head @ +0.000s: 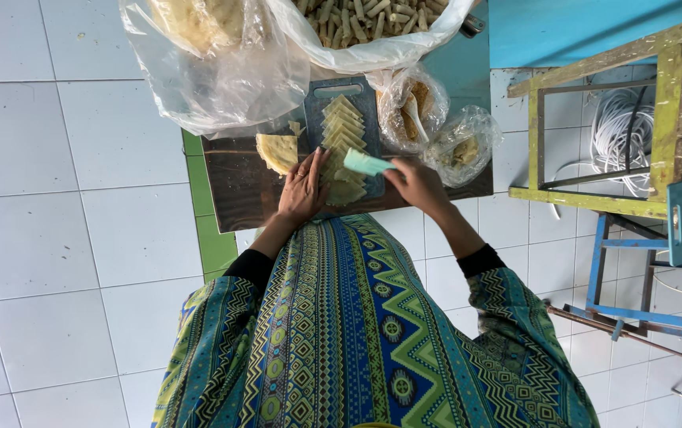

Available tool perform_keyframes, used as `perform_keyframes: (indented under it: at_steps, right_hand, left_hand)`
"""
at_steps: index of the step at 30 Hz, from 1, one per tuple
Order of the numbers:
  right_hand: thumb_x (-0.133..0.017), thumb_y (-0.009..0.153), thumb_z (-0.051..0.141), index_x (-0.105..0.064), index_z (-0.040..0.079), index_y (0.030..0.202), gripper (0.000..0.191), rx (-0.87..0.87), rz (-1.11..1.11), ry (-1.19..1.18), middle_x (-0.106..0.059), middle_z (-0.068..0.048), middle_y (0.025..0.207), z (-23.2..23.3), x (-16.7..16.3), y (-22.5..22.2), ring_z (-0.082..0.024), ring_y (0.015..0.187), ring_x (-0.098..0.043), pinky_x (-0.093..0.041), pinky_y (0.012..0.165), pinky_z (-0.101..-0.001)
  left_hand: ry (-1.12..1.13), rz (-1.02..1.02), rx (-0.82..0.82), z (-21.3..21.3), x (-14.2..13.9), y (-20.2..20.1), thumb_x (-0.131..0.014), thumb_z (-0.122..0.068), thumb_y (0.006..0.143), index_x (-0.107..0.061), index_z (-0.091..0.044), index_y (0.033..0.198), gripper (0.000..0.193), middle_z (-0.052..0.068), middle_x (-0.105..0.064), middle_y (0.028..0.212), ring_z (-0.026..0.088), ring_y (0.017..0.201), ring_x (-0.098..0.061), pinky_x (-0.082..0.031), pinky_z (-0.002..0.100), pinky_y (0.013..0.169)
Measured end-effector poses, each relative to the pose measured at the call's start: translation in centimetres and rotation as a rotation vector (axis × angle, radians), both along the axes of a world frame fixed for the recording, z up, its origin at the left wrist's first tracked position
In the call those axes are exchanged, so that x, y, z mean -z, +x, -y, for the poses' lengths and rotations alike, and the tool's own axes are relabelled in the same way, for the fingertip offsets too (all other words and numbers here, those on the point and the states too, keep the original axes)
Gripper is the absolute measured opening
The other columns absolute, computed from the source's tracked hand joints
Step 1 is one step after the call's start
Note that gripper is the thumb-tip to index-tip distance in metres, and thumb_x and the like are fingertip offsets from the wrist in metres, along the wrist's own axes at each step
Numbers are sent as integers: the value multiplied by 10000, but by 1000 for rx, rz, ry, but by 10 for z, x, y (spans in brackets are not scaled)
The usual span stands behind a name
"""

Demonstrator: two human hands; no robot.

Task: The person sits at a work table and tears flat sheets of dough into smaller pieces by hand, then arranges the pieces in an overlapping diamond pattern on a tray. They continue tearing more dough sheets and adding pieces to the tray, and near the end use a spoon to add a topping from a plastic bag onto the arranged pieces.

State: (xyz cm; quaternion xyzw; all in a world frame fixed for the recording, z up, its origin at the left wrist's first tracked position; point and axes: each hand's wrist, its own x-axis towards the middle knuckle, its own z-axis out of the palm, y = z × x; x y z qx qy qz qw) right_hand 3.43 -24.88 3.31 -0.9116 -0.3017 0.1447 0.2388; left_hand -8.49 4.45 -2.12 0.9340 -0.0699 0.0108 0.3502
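My left hand [304, 190] rests flat, fingers spread, on a row of pale yellow triangular pastry sheets [342, 131] laid along a dark cutting board [369, 111]. My right hand [414, 181] grips a light green flat tool [365, 163], held across the lower end of that row. A folded round sheet of dough [277, 150] lies on the dark wooden low table [238, 186], just left of my left hand. My lap in a green and blue patterned garment fills the bottom of the view.
A big clear plastic bag [218, 71] sits at the back left, a white bag of finished rolls [373, 24] behind the board. Two small filling bags [412, 107] [461, 147] lie right of it. Yellow frame [594, 198] and blue stool [642, 317] stand right.
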Motion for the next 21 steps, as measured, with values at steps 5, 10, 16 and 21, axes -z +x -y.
perform_keyframes:
  at_steps: [5, 10, 16, 21]
  right_hand:
    - [-702, 961, 456, -715, 93, 983, 363, 9, 3, 26, -594, -107, 563, -31, 6, -6, -296, 500, -620, -441, 472, -422]
    - [-697, 975, 460, -663, 99, 861, 379, -52, 33, -26, -560, -99, 553, -43, 4, -5, -305, 501, -612, -432, 476, -443]
    - [-706, 988, 390, -622, 112, 851, 321, -84, 253, -5, -617, -64, 623, -49, 8, -17, -275, 510, -623, -447, 472, -419]
    - [-710, 986, 373, -624, 114, 845, 307, -25, 303, -19, -622, -56, 642, -53, 6, -20, -260, 501, -619, -453, 470, -401]
  left_hand:
    - [84, 57, -20, 1, 6, 1, -578, -327, 1028, -150, -30, 1647, 809, 147, -283, 1686, 268, 1505, -373, -289, 455, 1202]
    - [82, 58, -16, 1, 11, 0, -574, -335, 1031, -140, -21, 1649, 818, 158, -268, 1693, 275, 1507, -375, -289, 454, 1206]
    - [70, 29, -27, 2, 14, -1, -579, -330, 1029, -136, -33, 1652, 820, 175, -263, 1692, 281, 1499, -397, -289, 455, 1210]
    - [65, 19, -32, 2, 15, -3, -590, -330, 1030, -120, -26, 1650, 836, 192, -259, 1682, 286, 1483, -407, -289, 458, 1207]
